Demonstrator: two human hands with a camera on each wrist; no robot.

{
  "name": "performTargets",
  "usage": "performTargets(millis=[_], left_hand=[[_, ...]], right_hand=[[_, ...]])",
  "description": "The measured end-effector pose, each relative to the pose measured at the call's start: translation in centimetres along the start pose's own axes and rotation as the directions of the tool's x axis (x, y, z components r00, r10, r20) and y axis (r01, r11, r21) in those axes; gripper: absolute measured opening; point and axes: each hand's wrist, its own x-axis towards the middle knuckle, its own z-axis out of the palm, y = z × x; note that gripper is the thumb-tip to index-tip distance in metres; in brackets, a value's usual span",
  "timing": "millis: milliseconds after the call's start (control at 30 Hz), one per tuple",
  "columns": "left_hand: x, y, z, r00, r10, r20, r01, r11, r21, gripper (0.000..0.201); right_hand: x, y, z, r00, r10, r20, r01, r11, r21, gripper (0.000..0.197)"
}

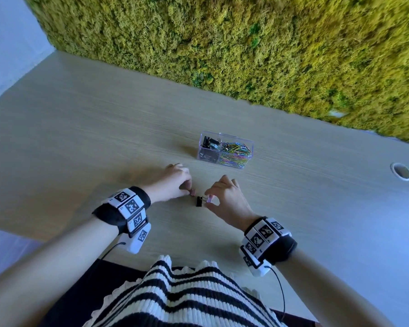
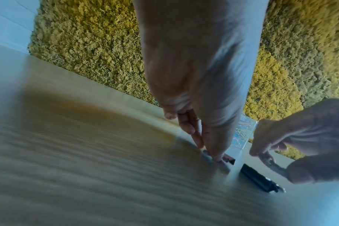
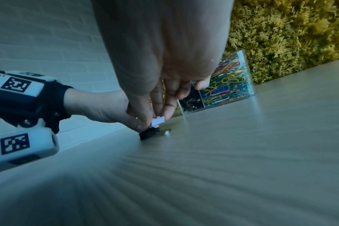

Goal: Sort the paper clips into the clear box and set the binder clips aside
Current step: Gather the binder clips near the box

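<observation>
A clear box (image 1: 240,140) stands mid-table, with colourful paper clips (image 1: 235,153) in its right part and dark binder clips (image 1: 209,147) in its left part. In front of it, my left hand (image 1: 187,188) pinches a pink binder clip (image 1: 193,191) down at the table top. My right hand (image 1: 208,199) pinches a second pink binder clip (image 1: 210,198), a pale clip (image 3: 158,121) in the right wrist view. A black binder clip (image 1: 199,201) lies on the table between both hands, just under the right-hand clip (image 2: 257,175).
The light wooden table (image 1: 104,128) runs back to a moss wall (image 1: 222,43). A round cable hole (image 1: 401,171) sits at the right. The table's near edge is close to my striped top (image 1: 182,296). Cables hang from both wristbands.
</observation>
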Motion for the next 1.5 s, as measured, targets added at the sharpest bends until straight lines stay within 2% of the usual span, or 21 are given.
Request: performTargets(millis=[133, 267, 400, 467, 533, 633, 700, 800, 967, 1067, 1167, 1267, 1333, 1433, 1500], left_hand=[[-0.1, -0.4, -0.2, 0.999, -0.019, -0.050, 0.018, 1.000, -0.010, 0.009], [-0.1, -0.5, -0.6, 0.998, -0.027, -0.065, 0.025, 0.999, -0.033, 0.006], [-0.1, -0.7, -0.5, 0.996, -0.017, -0.083, 0.010, 0.996, -0.087, 0.026], [0.1, -0.7, -0.4, 0.995, -0.026, -0.101, 0.016, 0.995, -0.103, 0.035], [0.4, -0.6, -0.5, 0.997, -0.037, -0.074, 0.029, 0.994, -0.103, 0.033], [0.7, -0.1, -0.5, 0.999, -0.041, -0.015, 0.040, 0.998, -0.048, 0.016], [0.8, 0.2, -0.3, 0.998, -0.033, -0.045, 0.030, 0.996, -0.078, 0.008], [0.8, 0.5, -0.3, 0.998, -0.033, -0.053, 0.028, 0.995, -0.095, 0.006], [0.4, 0.1, -0.4, 0.997, -0.036, -0.061, 0.031, 0.996, -0.085, 0.007], [0.3, -0.1, -0.5, 0.996, -0.052, -0.077, 0.045, 0.995, -0.094, 0.006], [0.3, -0.4, -0.6, 0.990, -0.061, -0.129, 0.049, 0.994, -0.094, 0.005], [0.6, -0.3, -0.9, 0.980, -0.073, -0.185, 0.045, 0.987, -0.151, 0.005], [0.9, -0.2, -1.5, 0.966, -0.079, -0.246, 0.025, 0.976, -0.214, 0.005], [1.5, -0.3, -2.7, 0.927, -0.110, -0.360, -0.021, 0.940, -0.341, 0.007], [2.2, 0.1, -4.0, 0.878, -0.157, -0.451, -0.051, 0.908, -0.416, 0.009]], right_hand=[[0.7, -1.0, 0.2, 0.998, -0.037, 0.054, 0.042, 0.995, -0.089, 0.024], [1.3, -1.3, 0.4, 0.997, -0.036, 0.073, 0.042, 0.995, -0.095, 0.011], [1.4, -1.0, 0.5, 0.997, -0.046, 0.067, 0.053, 0.993, -0.106, 0.013], [1.5, -0.6, 0.1, 0.999, -0.052, -0.010, 0.052, 0.996, -0.069, 0.011], [1.9, -0.3, -1.0, 0.985, -0.053, -0.163, 0.051, 0.999, -0.016, 0.011], [3.5, -0.2, -4.2, 0.906, -0.022, -0.423, 0.042, 0.998, 0.037, 0.013], [5.1, 0.0, -6.4, 0.865, 0.016, -0.502, 0.006, 0.999, 0.042, 0.013], [7.8, 0.7, -8.3, 0.878, 0.070, -0.473, -0.079, 0.997, 0.002, 0.017], [10.8, 1.0, -8.7, 0.950, 0.144, -0.277, -0.167, 0.984, -0.063, 0.020], [11.0, 1.2, -8.2, 0.964, 0.197, -0.179, -0.212, 0.974, -0.074, 0.025], [10.6, 1.2, -8.1, 0.957, 0.162, -0.242, -0.169, 0.986, -0.008, 0.029], [10.2, 1.0, -7.9, 0.937, 0.114, -0.330, -0.137, 0.989, -0.047, 0.014], [9.9, 1.0, -7.7, 0.938, 0.090, -0.336, -0.131, 0.986, -0.103, 0.011], [9.6, 1.1, -7.2, 0.947, 0.030, -0.321, -0.088, 0.982, -0.166, 0.007], [9.4, 0.9, -7.0, 0.955, 0.014, -0.297, -0.075, 0.978, -0.193, 0.005]])
